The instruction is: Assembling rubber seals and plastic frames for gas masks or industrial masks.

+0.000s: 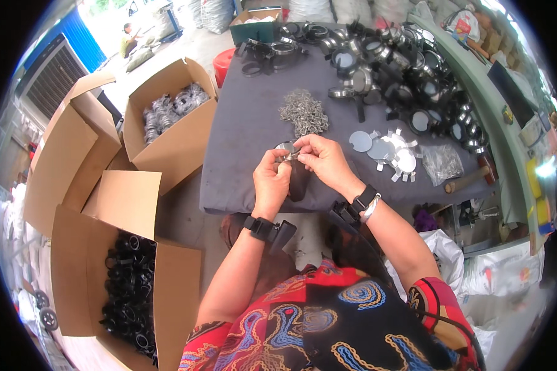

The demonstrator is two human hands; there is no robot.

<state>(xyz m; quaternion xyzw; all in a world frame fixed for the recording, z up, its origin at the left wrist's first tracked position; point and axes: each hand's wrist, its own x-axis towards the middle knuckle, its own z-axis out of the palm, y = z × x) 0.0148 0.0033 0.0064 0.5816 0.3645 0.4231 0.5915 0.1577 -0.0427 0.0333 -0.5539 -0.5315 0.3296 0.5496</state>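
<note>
My left hand [272, 184] grips a round metal-rimmed piece with a black handle [299, 183], over the near edge of the grey-covered table. The black part hangs down between my hands. My right hand [325, 162] is closed at the piece's rim, with thumb and fingertips pinched together; anything small between them is hidden. Just beyond my hands lies a heap of small silver metal parts [304, 112]. To the right of my right hand are several flat round discs with tabs [405, 159], partly overlapping. A clear plastic bag [441, 163] rests beside them.
Many black and silver ring-shaped pieces [427, 86] are piled at the table's far right. A wooden-handled tool [467, 180] lies near the right edge. Left of the table stand cardboard boxes, one holding wrapped parts [174, 111], another black rings [130, 290]. A red bucket [223, 65] stands behind.
</note>
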